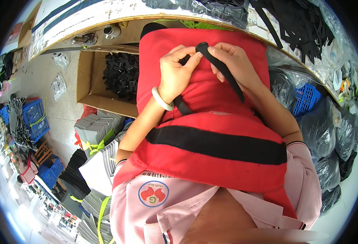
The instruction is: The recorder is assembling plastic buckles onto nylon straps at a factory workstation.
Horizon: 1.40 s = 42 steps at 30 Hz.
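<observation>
A black strap [227, 73] is held between my two hands above my red apron [203, 91]. My left hand [177, 71], with a pale bangle on its wrist, pinches the strap near its folded upper end. My right hand [236, 65] grips it just beside that fold, fingers closed, and one length hangs down over the apron. A dark piece also shows inside my left fingers, and another black strip [183, 105] lies below that wrist. Whether these belong to the same strap, I cannot tell. Any small fitting at the fold is too small to make out.
A cardboard box [90, 77] of small black parts [121, 77] stands at the left. Below it are tied stacks of grey sheets [99, 126]. A worktable [122, 12] with black strips [297, 24] runs along the far side. Plastic-wrapped bags [319, 126] and a blue basket [306, 99] crowd the right.
</observation>
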{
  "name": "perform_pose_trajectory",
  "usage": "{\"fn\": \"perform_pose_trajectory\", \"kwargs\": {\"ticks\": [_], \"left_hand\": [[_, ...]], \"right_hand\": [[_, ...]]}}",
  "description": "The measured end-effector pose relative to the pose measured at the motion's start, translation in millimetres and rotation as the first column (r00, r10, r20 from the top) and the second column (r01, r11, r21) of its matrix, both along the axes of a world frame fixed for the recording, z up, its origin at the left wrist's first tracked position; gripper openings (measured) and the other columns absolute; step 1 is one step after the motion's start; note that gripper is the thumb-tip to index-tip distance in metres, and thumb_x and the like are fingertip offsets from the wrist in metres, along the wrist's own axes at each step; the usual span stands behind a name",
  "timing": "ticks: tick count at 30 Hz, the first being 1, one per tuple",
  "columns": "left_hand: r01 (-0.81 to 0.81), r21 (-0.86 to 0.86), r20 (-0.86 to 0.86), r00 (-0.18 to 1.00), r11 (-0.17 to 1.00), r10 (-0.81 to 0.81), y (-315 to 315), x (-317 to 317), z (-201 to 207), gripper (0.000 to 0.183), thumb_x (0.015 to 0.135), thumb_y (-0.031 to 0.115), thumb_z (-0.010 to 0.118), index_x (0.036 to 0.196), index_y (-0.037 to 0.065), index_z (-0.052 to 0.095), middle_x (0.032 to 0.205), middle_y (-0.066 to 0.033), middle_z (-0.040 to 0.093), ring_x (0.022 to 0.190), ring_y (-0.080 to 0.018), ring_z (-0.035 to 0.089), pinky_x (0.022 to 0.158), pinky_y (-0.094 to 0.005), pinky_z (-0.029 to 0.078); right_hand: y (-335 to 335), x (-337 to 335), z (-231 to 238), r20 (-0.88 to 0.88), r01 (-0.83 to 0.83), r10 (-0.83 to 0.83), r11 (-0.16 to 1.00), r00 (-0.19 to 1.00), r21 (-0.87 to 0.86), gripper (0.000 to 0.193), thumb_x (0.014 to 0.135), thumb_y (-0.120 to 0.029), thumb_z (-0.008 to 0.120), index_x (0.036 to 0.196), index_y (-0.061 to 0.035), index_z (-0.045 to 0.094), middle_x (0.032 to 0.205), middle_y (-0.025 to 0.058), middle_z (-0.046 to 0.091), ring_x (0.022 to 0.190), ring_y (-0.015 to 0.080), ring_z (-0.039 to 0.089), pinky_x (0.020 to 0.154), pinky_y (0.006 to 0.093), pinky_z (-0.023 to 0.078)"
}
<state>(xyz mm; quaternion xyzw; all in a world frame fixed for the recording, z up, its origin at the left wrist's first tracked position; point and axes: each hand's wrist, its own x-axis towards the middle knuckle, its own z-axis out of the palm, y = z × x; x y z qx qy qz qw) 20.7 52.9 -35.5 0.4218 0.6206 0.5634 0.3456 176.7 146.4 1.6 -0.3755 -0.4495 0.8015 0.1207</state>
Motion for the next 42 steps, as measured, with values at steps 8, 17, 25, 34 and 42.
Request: {"fn": "perform_pose_trajectory", "kwargs": {"ticks": [8, 17, 25, 34, 42], "left_hand": [[-0.004, 0.06, -0.275, 0.961, 0.998, 0.02, -3.1, -6.1, 6.3, 0.012, 0.078, 0.004, 0.074, 0.089, 0.001, 0.07, 0.074, -0.0076, 0.063, 0.065, -0.0151, 0.059, 0.06, -0.026, 0.046], [0.158, 0.197, -0.418, 0.906, 0.968, -0.062, -6.1, -11.0, -7.7, 0.012, 0.084, 0.005, 0.068, 0.095, -0.001, 0.068, 0.079, -0.0101, 0.064, 0.062, -0.0193, 0.06, 0.053, -0.0279, 0.048], [0.115, -0.187, 0.825, 0.558, 0.976, 0.093, -0.6, -3.2, 3.3, 0.018, 0.092, 0.012, 0.063, 0.098, -0.005, 0.067, 0.077, -0.0075, 0.063, 0.053, -0.0094, 0.051, 0.041, -0.0195, 0.036], [-0.035, -0.171, 0.562, 0.817, 0.985, 0.126, -3.7, -1.3, -0.9, 0.017, 0.09, 0.01, 0.066, 0.098, -0.004, 0.068, 0.066, -0.0054, 0.061, 0.045, -0.0069, 0.048, 0.039, -0.0205, 0.034], [-0.041, 0.028, 0.258, 0.966, 0.999, 0.033, -10.8, 3.9, 3.7, 0.016, 0.085, -0.001, 0.067, 0.1, -0.002, 0.07, 0.086, -0.0051, 0.062, 0.06, -0.0066, 0.055, 0.053, -0.0187, 0.044]], "right_hand": [[-8.8, -7.1, -6.8, -0.055, 0.107, -0.106, 0.994, 0.993, 0.02, 0.023, 0.096, -0.025, 0.056, 0.096, -0.0023, 0.057, 0.071, 0.0057, 0.061, 0.053, 0.0092, 0.054, 0.051, 0.0215, 0.043], [4.3, -3.3, -20.8, -0.121, -0.009, 0.008, 1.0, 0.993, -0.013, 0.031, 0.097, -0.026, 0.056, 0.112, 0.0005, 0.058, 0.082, 0.0054, 0.063, 0.067, 0.0098, 0.059, 0.064, 0.0203, 0.048], [-5.8, -9.5, -29.1, -0.219, 0.217, -0.077, 0.639, 0.973, 0.738, 0.014, 0.091, -0.01, 0.063, 0.102, -0.0006, 0.063, 0.081, 0.0021, 0.062, 0.073, 0.0093, 0.06, 0.071, 0.0205, 0.049], [-2.5, -2.4, 1.0, 0.048, 0.008, -0.031, 0.906, 0.998, 0.424, 0.014, 0.09, -0.014, 0.066, 0.092, -0.0012, 0.062, 0.066, 0.0014, 0.059, 0.053, 0.0058, 0.055, 0.047, 0.0191, 0.043], [-6.4, -9.6, -9.6, 0.002, 0.062, -0.064, 0.972, 0.998, 0.226, 0.016, 0.091, -0.017, 0.065, 0.089, -0.0021, 0.061, 0.068, 0.0018, 0.059, 0.055, 0.0069, 0.057, 0.047, 0.0203, 0.045]]}}
